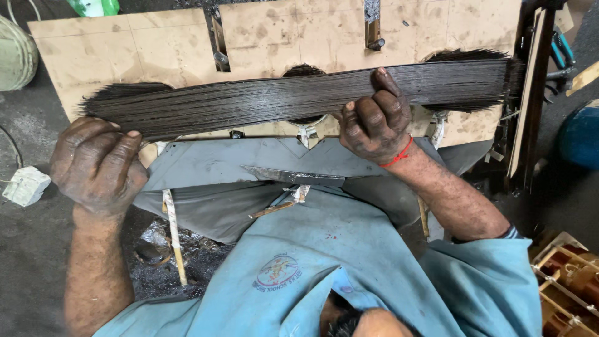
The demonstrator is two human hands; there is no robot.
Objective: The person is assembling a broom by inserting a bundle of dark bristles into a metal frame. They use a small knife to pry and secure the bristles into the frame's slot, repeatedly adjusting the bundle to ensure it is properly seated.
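In the head view, a person looks down at two dirty hands. Both hands hold a long bundle of thin dark strands (249, 103). The bundle lies sideways across a flat brown board (93, 47) with slots and round holes cut in it. The board serves as the tabletop.

The left hand (97, 165) is near the left end of the bundle. Its fingers (128, 140) are curled into a loose fist, and the fingertips press on the lower edge of the bundle. The right hand (374, 118) is near the middle. Its fingers wrap over the top of the bundle and are closed around it. A red thread (399, 156) is tied on that wrist.

The right end of the bundle goes into a dark upright frame (530, 93). The left end fans out into loose tips.

The strands look thin, stiff and a bit springy, like wire or hard fibre. Together they are probably not light. They look like they could slide apart or spread, so a full grip all the way around seems best, one near each end, not just at the edge. The tips may poke.

A grey pointed knife (293, 176) lies on the person's lap, on grey cloth (206, 168). A thin stick (173, 231) leans nearby. A small white box (25, 185) sits on the floor at the left.
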